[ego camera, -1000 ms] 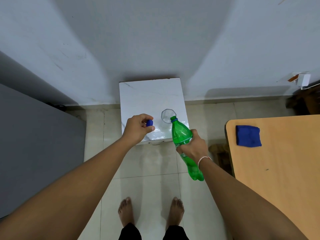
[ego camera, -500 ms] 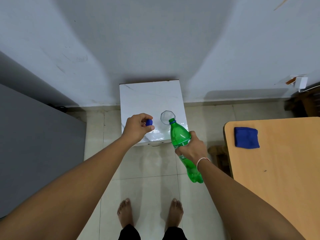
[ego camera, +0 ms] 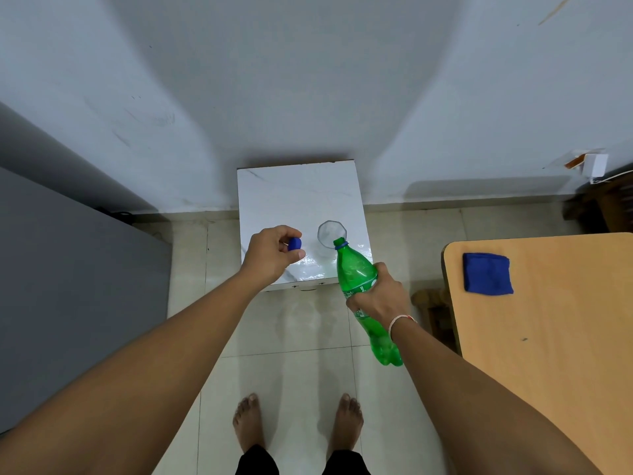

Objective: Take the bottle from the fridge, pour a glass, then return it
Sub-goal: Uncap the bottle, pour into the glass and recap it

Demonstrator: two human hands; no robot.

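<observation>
My right hand (ego camera: 378, 298) grips the middle of a green plastic bottle (ego camera: 356, 274). The bottle is uncapped and tilted forward, its open mouth at the near rim of a clear glass (ego camera: 331, 233). The glass stands on a small white marble-topped table (ego camera: 298, 193) against the wall. My left hand (ego camera: 272, 253) hovers over the table's left front part, pinching the blue bottle cap (ego camera: 294, 244) between thumb and fingers. I cannot tell whether liquid flows.
A grey fridge side (ego camera: 68, 286) fills the left. A wooden table (ego camera: 548, 337) with a folded blue cloth (ego camera: 487, 273) stands at the right. A low wooden stool (ego camera: 431, 303) sits between the tables. My bare feet stand on the tiled floor (ego camera: 298, 378).
The bottle's mouth has shifted slightly left and closer over the glass rim, tilting a little more. My left hand with the cap has stayed in place.
</observation>
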